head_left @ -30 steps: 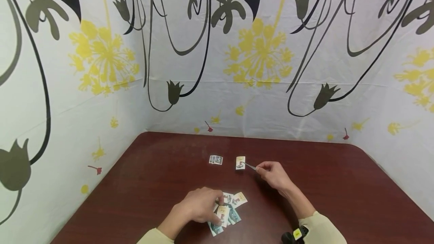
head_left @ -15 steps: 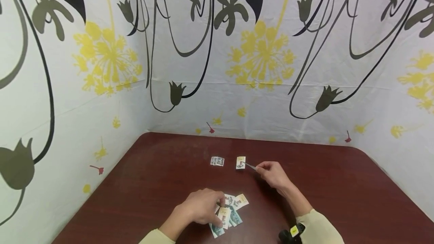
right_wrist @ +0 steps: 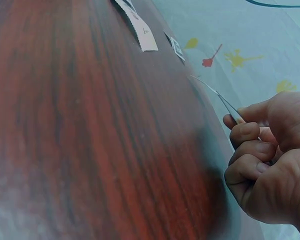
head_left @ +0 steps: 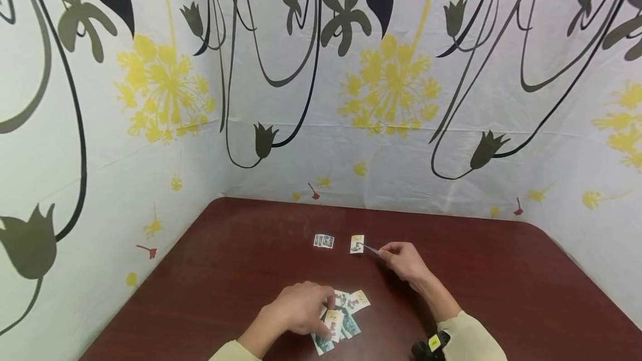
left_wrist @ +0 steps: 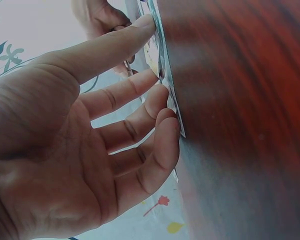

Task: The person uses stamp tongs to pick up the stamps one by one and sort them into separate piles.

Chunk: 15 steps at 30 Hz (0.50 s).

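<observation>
My right hand (head_left: 408, 263) pinches a pair of thin metal tweezers (head_left: 371, 249), also seen in the right wrist view (right_wrist: 225, 101). In the head view the tips overlap the edge of a single yellow-and-white postage stamp (head_left: 356, 240); contact cannot be told. My left hand (head_left: 303, 308) rests its thumb and fingertips on a loose heap of stamps (head_left: 350, 325), some teal, some cream. Its fingers (left_wrist: 140, 120) are spread and lightly bent, and they hide part of that heap. A perforated stamp edge (right_wrist: 145, 35) shows in the right wrist view.
Left of the single stamp lies a small overlapping row of dark-pictured stamps (head_left: 325, 241). Everything rests on a glossy dark red table (head_left: 241, 261). Flower-patterned white cloth (head_left: 321, 99) rises behind and beside it. A black device with a yellow label (head_left: 433, 342) sits at my right wrist.
The whole scene has shifted slightly down and right in the head view. Both hands, the tweezers and the stamps keep nearly the same positions relative to one another.
</observation>
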Available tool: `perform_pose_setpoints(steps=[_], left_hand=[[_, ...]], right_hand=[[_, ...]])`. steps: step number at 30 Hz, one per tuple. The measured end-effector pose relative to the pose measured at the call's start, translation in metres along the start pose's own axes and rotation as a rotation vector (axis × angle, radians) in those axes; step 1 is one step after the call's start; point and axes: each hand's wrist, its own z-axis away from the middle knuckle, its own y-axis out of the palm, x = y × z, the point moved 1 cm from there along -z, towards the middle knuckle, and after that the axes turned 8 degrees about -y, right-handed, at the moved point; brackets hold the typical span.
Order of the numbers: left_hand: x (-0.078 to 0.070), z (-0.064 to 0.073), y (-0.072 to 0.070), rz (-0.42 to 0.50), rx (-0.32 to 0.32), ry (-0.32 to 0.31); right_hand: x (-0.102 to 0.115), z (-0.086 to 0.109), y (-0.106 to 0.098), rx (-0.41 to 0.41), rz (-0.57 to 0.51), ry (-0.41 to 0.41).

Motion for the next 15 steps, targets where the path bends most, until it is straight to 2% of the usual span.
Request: perform_pose_setpoints(steps=[4, 9, 12, 15], left_hand=[[0.001, -0.001, 0.001, -0.001, -0.004, 0.001], [0.008, -0.007, 0.011, -0.009, -0.014, 0.037], [0.007, -0.006, 0.01, -0.013, -0.015, 0.03], [0.002, -0.001, 0.004, -0.005, -0.015, 0.006]], right_hand=[[0.001, -0.003, 0.002, 0.004, -0.005, 0.002], [0.002, -0.006, 0.004, 0.012, -0.003, 0.017], [0.001, -0.008, 0.005, 0.018, 0.005, 0.023], [0.001, -0.009, 0.007, 0.019, 0.01, 0.025]])
